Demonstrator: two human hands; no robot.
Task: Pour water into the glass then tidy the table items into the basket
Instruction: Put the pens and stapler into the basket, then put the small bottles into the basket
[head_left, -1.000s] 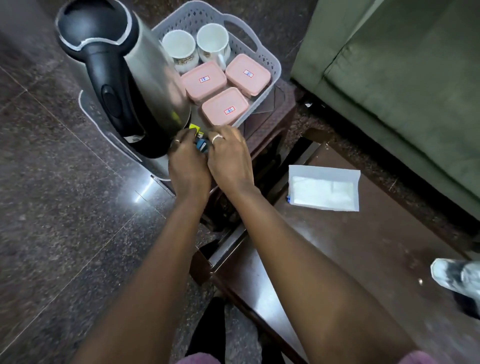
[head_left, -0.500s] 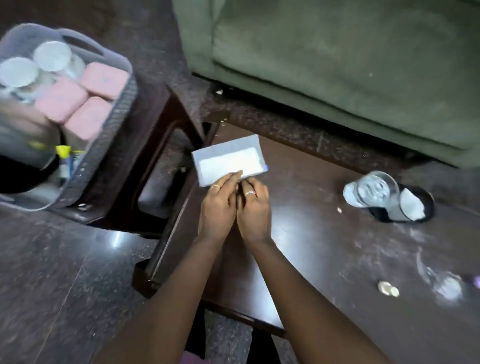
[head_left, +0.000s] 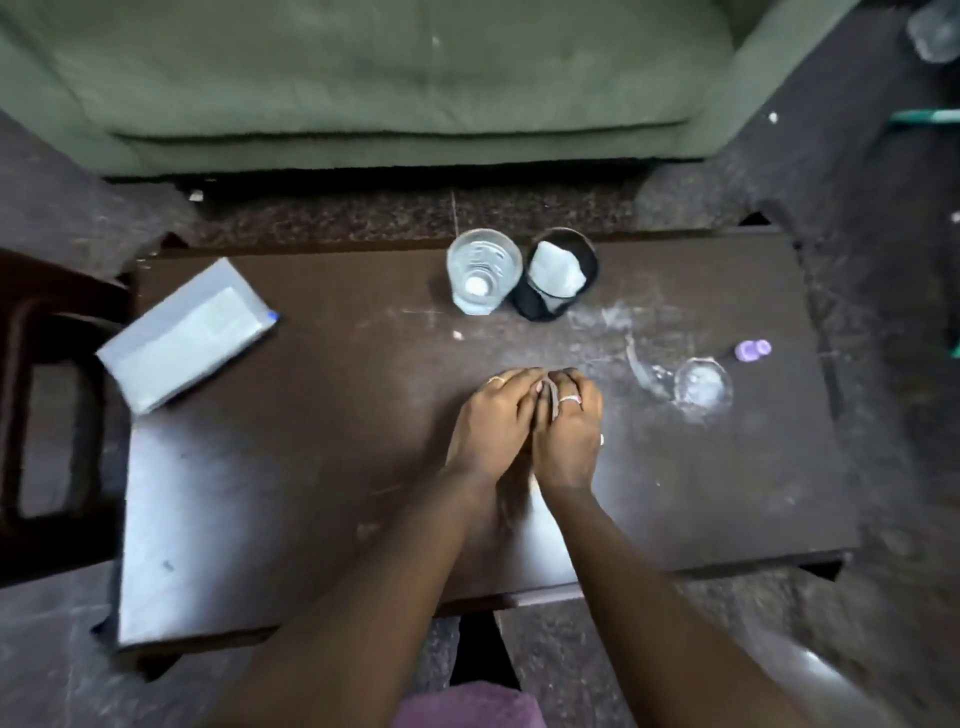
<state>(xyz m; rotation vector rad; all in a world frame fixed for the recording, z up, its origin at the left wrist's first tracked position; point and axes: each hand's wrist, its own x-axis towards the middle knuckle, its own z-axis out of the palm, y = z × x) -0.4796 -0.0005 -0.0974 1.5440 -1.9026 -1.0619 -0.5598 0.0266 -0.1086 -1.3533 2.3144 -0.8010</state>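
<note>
A clear glass (head_left: 483, 270) holding water stands at the far edge of the dark wooden table (head_left: 311, 467). A black cup (head_left: 558, 275) with white tissue in it touches the glass on its right. My left hand (head_left: 493, 421) and my right hand (head_left: 569, 421) lie side by side on the tabletop in the middle, fingers curled down and tips together. Whatever is under the fingertips is hidden. A white flat box (head_left: 187, 332) lies at the table's left end. The basket is out of view.
A small purple cap (head_left: 752, 349) and a clear glass piece (head_left: 701, 387) lie to the right of my hands among white smears. A green sofa (head_left: 389, 78) runs behind the table. A dark side table (head_left: 47, 415) stands at the left.
My view swung right, away from the basket and kettle. Both hands left the basket, passed the white box and now rest in the middle of the table, where a small pale thing lay.
</note>
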